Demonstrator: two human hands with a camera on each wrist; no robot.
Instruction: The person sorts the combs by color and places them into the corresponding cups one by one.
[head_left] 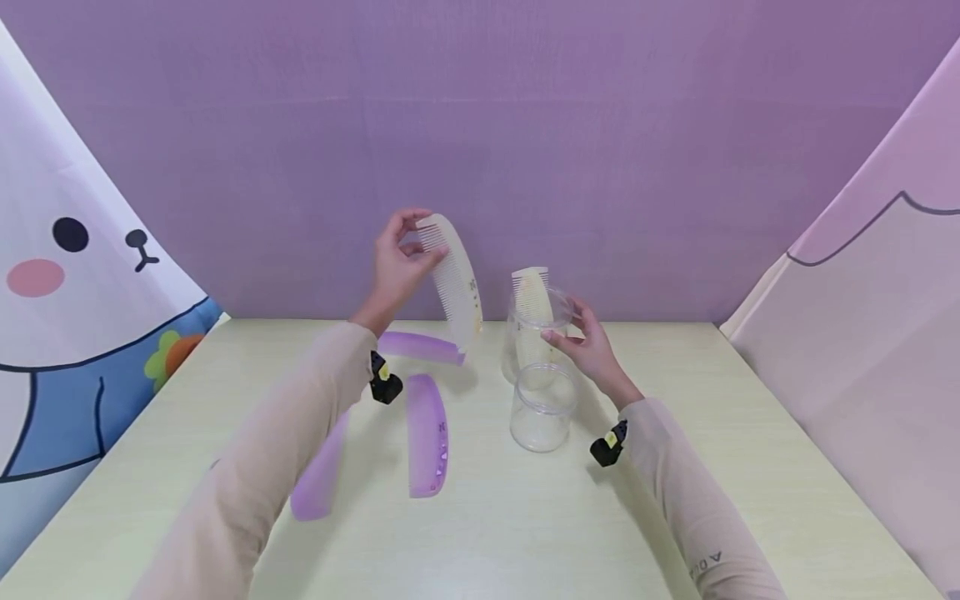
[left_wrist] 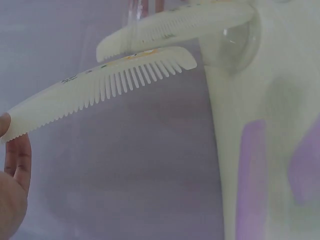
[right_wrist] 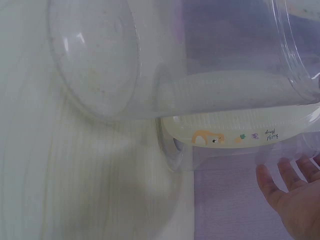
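My left hand (head_left: 401, 262) pinches one end of a cream comb (head_left: 462, 287) and holds it above the table, teeth facing left. In the left wrist view this comb (left_wrist: 95, 87) shows fine teeth near the fingers and wider ones at its far end. My right hand (head_left: 596, 357) grips a clear plastic jar (head_left: 507, 360) around its side, thumb toward me. Inside that jar a cream comb (head_left: 533, 298) stands upright, its top above the rim; the right wrist view shows a small animal print on the comb (right_wrist: 220, 137). A second clear jar (head_left: 542, 429) stands in front.
Three purple combs lie on the table (head_left: 495, 533) at the left: one comb (head_left: 423, 347) toward the back, another comb (head_left: 427, 437) in the middle, and a third comb (head_left: 318, 483) partly behind the left sleeve. A purple cloth wall (head_left: 600, 167) closes off the back.
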